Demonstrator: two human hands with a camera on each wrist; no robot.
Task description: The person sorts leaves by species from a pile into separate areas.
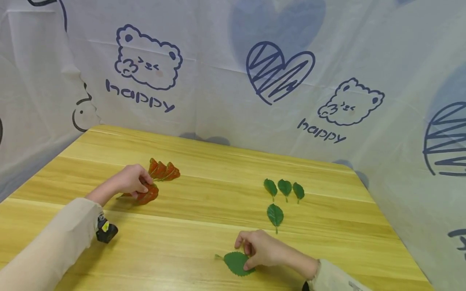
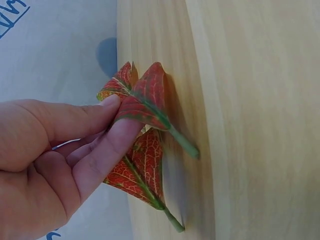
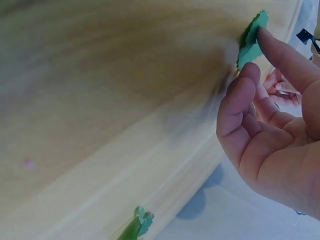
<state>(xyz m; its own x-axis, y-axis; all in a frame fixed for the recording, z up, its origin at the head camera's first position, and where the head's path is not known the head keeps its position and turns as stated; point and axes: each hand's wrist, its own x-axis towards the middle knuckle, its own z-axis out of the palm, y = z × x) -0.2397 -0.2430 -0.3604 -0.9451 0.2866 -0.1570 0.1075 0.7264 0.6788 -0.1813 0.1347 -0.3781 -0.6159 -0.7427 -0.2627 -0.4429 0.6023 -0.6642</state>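
My left hand [image 1: 135, 179] pinches a red leaf [image 1: 149, 195] with green veins between thumb and finger, at the table's left side. In the left wrist view this red leaf [image 2: 150, 95] partly covers other red leaves [image 2: 145, 170]. Just beyond the hand in the head view lies an overlapping row of red leaves [image 1: 164, 171]. Near the front edge my right hand [image 1: 267, 249] holds a larger green leaf [image 1: 234, 262] at its edge, its stem pointing left. The right wrist view shows the thumb against that green leaf [image 3: 250, 45].
Three small green leaves [image 1: 285, 187] lie in a row on the right of the wooden table [image 1: 204, 194]. One more green leaf [image 1: 275, 214] lies below them. A white cloth [image 1: 214, 81] printed with bears and hearts hangs behind the table's far edge.
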